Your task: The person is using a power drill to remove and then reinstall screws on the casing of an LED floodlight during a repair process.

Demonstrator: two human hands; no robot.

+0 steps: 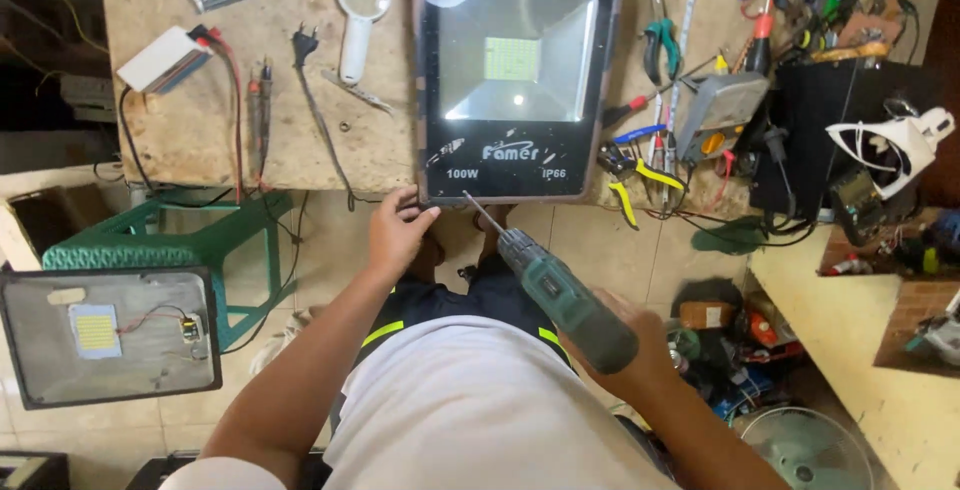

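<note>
Floodlight (515, 75), large, black-framed, glass face up, lies on the desk (210, 140) with its near edge flush with the desk's front edge. Long axis runs away from the person, toward the desk's far edge.

Left hand (398, 235): fingers together, pressed on the floodlight's near left corner, thumb under or against the frame edge. It steadies the housing and holds nothing else.

Right hand (640, 350): clamped around the grip of a green cordless drill (565, 300). Drill body sits off the desk, over the person's lap. Its bit (480, 215) slants up and to the left, tip touching or just short of the frame's near edge, a little right of the left hand; contact cannot be told for sure.

Key relation: floodlight lies ahead of both hands. The left hand is on it; the right hand stays well back, reaching it only through the drill. The bit's line runs at a slant to the frame edge, not square to it.

Around: magnifying glass (360, 10) and probe leads (262, 100) toward the desk's left side; pliers (660, 45) and a yellow-cased meter (715, 115) toward the right. A second opened floodlight housing (110, 335) sits low at left, beside a green stool (190, 240).
</note>
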